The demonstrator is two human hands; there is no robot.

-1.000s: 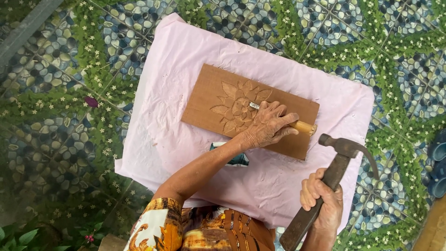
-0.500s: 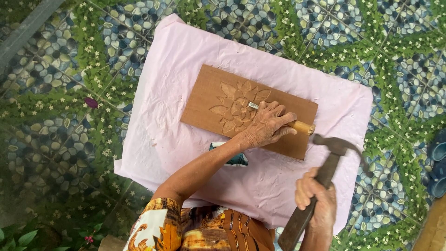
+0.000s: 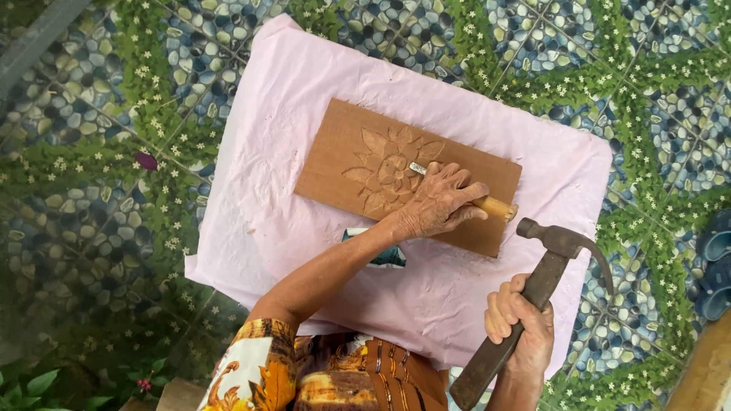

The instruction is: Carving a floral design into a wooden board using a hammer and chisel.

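One chisel [image 3: 464, 192] with a pale wooden handle lies slanted across one brown wooden board [image 3: 407, 173], its metal tip resting at the edge of a single carved flower [image 3: 388, 169] near the board's middle. The left hand [image 3: 438, 204] is wrapped around the chisel, fingers curled tight over the handle so that only the blade end and the butt show. Just beyond that butt hangs the head of one claw hammer [image 3: 533, 301], close to it but not touching; the right hand [image 3: 518, 323] grips its dark handle with the fingers closed around it. The board sits on one pink cloth [image 3: 266, 190] spread over a floor [image 3: 91, 152] patterned with pebbles and small white flowers. A teal object [image 3: 384, 255] peeks out beneath the left forearm.
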